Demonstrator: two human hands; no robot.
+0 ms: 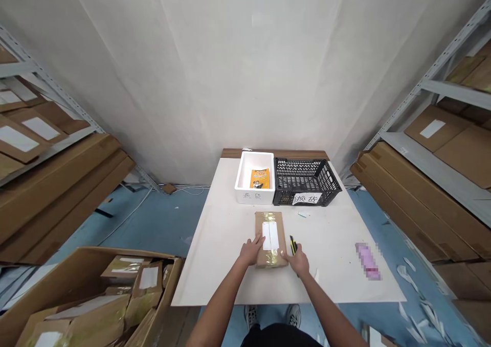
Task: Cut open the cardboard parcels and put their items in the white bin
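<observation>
A flat brown cardboard package (pixel 275 218) with shiny tape and white labels (pixel 270 235) lies on the white table in front of me. My left hand (pixel 251 250) rests over its left edge, fingers stretched out across the top. At the lower right edge, my right hand (pixel 299 261) touches the package with its thumb. That same hand holds a black and yellow utility knife (pixel 293 245), pointing away from me; the handle's lower part is hidden by the fingers.
Behind the package stand a white bin (pixel 255 198) holding an orange booklet (pixel 260 178) and a black plastic crate (pixel 307 184). A pixelated pink item (pixel 368 261) lies on the right of the table (pixel 222 280). A large carton (pixel 86 252) of parcels is at left; loaded shelves flank both sides.
</observation>
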